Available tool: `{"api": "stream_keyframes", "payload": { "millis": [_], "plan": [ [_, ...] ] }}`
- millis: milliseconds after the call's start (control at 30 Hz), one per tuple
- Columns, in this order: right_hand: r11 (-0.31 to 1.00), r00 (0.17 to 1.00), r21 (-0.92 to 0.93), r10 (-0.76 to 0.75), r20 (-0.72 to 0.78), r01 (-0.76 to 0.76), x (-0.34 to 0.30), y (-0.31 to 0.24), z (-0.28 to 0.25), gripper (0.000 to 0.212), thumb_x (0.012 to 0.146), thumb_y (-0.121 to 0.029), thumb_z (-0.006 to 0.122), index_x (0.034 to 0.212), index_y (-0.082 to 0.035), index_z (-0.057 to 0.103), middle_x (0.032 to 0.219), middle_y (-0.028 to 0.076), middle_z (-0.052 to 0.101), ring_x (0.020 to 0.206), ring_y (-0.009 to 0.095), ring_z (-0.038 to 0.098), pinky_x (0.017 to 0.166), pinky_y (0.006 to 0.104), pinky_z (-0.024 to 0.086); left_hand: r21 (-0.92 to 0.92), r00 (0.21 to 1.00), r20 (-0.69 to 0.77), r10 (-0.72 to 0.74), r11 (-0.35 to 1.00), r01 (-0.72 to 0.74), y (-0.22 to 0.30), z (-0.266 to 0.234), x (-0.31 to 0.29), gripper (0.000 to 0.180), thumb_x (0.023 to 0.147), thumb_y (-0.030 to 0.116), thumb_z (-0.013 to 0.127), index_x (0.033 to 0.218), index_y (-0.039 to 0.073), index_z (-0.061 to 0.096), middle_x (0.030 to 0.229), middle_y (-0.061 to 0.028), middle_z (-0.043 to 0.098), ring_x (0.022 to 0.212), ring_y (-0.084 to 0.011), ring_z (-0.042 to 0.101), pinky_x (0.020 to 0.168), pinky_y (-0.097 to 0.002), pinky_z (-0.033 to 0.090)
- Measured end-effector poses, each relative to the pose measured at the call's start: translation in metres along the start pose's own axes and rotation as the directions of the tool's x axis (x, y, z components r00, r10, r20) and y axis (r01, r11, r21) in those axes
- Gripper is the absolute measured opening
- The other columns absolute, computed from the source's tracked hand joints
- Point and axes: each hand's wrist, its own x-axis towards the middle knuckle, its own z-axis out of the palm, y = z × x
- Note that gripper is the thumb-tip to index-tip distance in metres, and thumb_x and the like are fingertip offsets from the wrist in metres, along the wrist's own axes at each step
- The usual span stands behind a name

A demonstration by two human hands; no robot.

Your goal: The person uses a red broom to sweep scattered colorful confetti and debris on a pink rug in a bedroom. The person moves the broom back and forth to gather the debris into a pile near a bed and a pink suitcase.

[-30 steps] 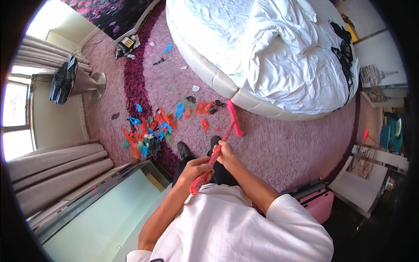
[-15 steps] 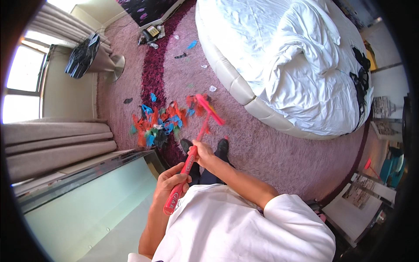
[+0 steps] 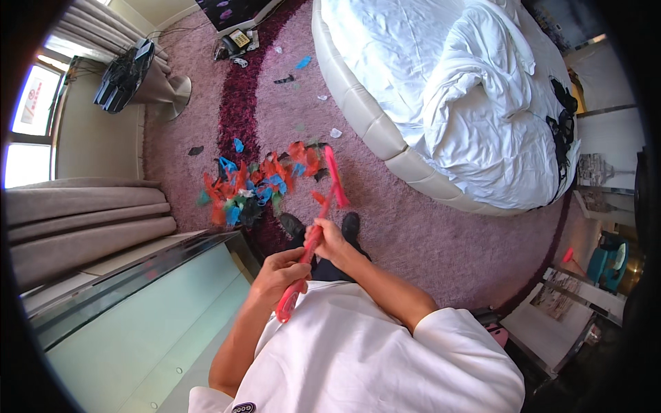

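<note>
Both my hands grip the handle of a red long-handled broom (image 3: 315, 240), which slants away from my body. My left hand (image 3: 282, 277) is wrapped round it near its rear end. Farther up the handle, my right hand (image 3: 330, 241) is closed on it. The narrow crosswise broom head (image 3: 335, 176) is at the right end of a heap of crumpled red, blue, black and green scraps (image 3: 251, 187) on the carpet. I cannot tell whether the head touches the carpet or the scraps.
A round bed (image 3: 372, 141) with rumpled white sheets curves along the far right. The pinkish carpet (image 3: 427, 255) carries stray bits and a dark stripe. A glass panel (image 3: 151, 303) stands at near left, a flared pedestal stand (image 3: 148, 82) at far left, and a teal bucket (image 3: 609, 258) at right.
The broom head has swung from a slanted to a more upright angle and shifted slightly, beside the scraps. Both hands have moved a little with the handle.
</note>
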Motion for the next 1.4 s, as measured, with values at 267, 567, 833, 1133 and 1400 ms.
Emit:
{"api": "stream_keyframes", "payload": {
  "millis": [267,567,833,1133,1400],
  "plan": [
    [0.991,0.998,-0.122,-0.041,0.048,0.046,0.007,0.013,0.06,0.018,0.082,-0.026,0.053,0.084,-0.008,0.048,0.068,0.007,0.055,0.061,0.022,0.056,0.058,0.0338,0.048,-0.088,0.995,-0.004,0.101,0.991,-0.101,0.019,-0.022,-0.033,0.059,0.071,0.005,0.057,0.124,-0.009,0.035,0.071,-0.0121,0.055,0.048,-0.0127,0.051,0.042,-0.0219,0.038],
    [0.997,0.96,-0.075,-0.006,-0.279,-0.016,0.028,0.014,0.003,0.017,0.079,-0.022,0.049,0.069,-0.012,0.04,0.059,0.003,0.047,0.05,0.019,0.045,0.052,0.0363,0.04,-0.015,0.999,0.034,-0.024,1.0,0.025,-0.014,-0.042,0.018,0.052,0.071,0.007,0.058,0.119,-0.007,0.043,0.071,-0.0114,0.056,0.049,-0.0128,0.051,0.045,-0.0233,0.04],
    [0.981,0.992,-0.164,0.112,0.051,-0.102,0.016,0.048,0.085,0.022,0.082,-0.026,0.053,0.067,-0.011,0.047,0.058,0.003,0.05,0.056,0.019,0.051,0.054,0.0375,0.043,-0.063,0.995,-0.052,0.079,0.995,-0.083,0.012,-0.049,-0.046,0.055,0.072,-0.001,0.059,0.122,-0.008,0.039,0.071,-0.0073,0.054,0.049,-0.0126,0.052,0.043,-0.0248,0.043],
    [0.983,0.985,-0.174,0.023,-0.172,-0.054,0.027,0.029,0.065,0.017,0.08,-0.022,0.052,0.072,-0.012,0.041,0.059,0.003,0.047,0.052,0.017,0.045,0.053,0.0347,0.041,-0.193,0.996,-0.062,0.058,0.979,-0.069,0.016,-0.049,-0.028,0.049,0.072,0.003,0.057,0.118,-0.008,0.043,0.07,-0.0103,0.055,0.047,-0.0118,0.05,0.043,-0.0217,0.039],
    [0.962,0.972,-0.144,0.229,-0.045,-0.233,0.044,0.07,0.052,0.018,0.076,-0.018,0.048,0.06,-0.012,0.041,0.051,0.002,0.042,0.049,0.017,0.042,0.049,0.0316,0.035,-0.104,0.99,-0.135,0.042,0.993,-0.057,-0.005,-0.065,-0.028,0.04,0.073,0.004,0.058,0.11,-0.007,0.049,0.07,-0.0075,0.053,0.051,-0.0123,0.052,0.045,-0.0235,0.043]
  ]
}}
